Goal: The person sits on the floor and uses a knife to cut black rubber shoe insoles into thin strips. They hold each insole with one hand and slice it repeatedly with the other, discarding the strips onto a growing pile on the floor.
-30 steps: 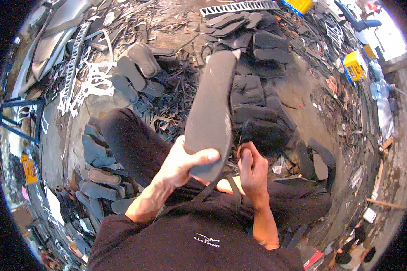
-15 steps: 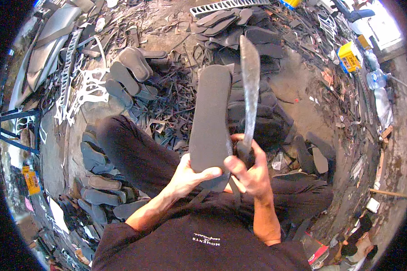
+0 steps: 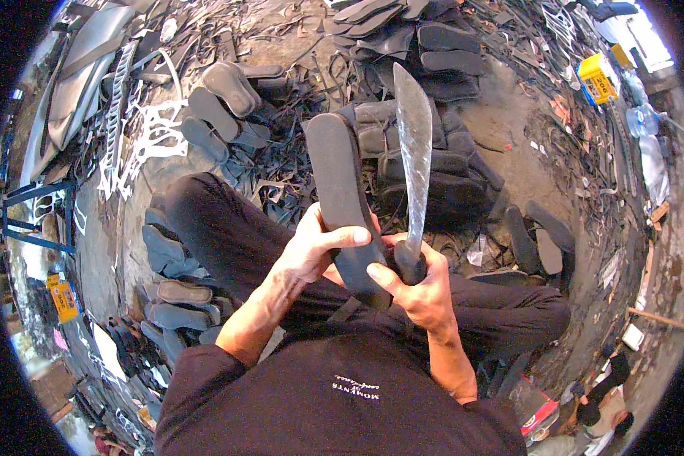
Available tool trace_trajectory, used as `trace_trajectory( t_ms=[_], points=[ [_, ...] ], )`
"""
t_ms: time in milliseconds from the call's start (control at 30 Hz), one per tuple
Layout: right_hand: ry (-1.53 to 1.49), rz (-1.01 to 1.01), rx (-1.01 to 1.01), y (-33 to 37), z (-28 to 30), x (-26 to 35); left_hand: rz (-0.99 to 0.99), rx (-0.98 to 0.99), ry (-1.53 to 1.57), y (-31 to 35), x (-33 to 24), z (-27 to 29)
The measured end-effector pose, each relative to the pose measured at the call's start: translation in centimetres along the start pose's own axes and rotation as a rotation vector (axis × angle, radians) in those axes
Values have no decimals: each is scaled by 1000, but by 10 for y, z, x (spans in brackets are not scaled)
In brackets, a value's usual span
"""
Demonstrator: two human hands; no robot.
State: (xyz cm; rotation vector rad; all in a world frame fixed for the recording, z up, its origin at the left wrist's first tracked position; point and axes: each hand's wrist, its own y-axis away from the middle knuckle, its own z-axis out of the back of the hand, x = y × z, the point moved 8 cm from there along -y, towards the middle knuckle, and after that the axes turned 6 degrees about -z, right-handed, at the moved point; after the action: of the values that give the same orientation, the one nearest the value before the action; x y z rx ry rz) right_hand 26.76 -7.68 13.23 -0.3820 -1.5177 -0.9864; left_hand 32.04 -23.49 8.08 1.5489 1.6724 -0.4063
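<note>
A dark grey shoe sole [image 3: 333,167] stands raised in front of my lap, tilted to the left, with its thick side edge showing. My left hand [image 3: 315,245] is closed around its middle, thumb across the face. In my right hand [image 3: 422,285] is a large curved knife [image 3: 415,137], its dark handle in the fist and its broad, scuffed blade pointing up and away. The right thumb presses on the sole's near end. The blade stands to the right of the sole, apart from it. Some fingers of both hands are hidden behind the sole.
Stacked soles [image 3: 450,49] lie ahead, with bundled dark soles [image 3: 433,171] just beyond the knife. More soles [image 3: 176,315] sit left of my crossed legs. Dark offcuts cover the ground. A yellow box [image 3: 597,79] and a clear plastic bottle [image 3: 643,121] are at the right.
The sole has turned and tipped left, so its side edge now shows. My left hand has shifted its grip upward along it. The knife's blade shows more of its flat side.
</note>
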Motion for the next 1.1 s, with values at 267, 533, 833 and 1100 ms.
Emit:
trace_trajectory(
  t_ms=[267,533,833,1100],
  points=[
    [-28,-118,95,0,2,-23,15,-16,-79,-1,-3,1],
    [122,-118,75,9,4,-48,-55,-342,59,-11,-20,28],
    [593,178,-201,35,6,-71,60,-320,-33,7,-14,25],
    [558,326,-297,12,-3,-47,-54,-231,-1,13,-25,4]
  ],
)
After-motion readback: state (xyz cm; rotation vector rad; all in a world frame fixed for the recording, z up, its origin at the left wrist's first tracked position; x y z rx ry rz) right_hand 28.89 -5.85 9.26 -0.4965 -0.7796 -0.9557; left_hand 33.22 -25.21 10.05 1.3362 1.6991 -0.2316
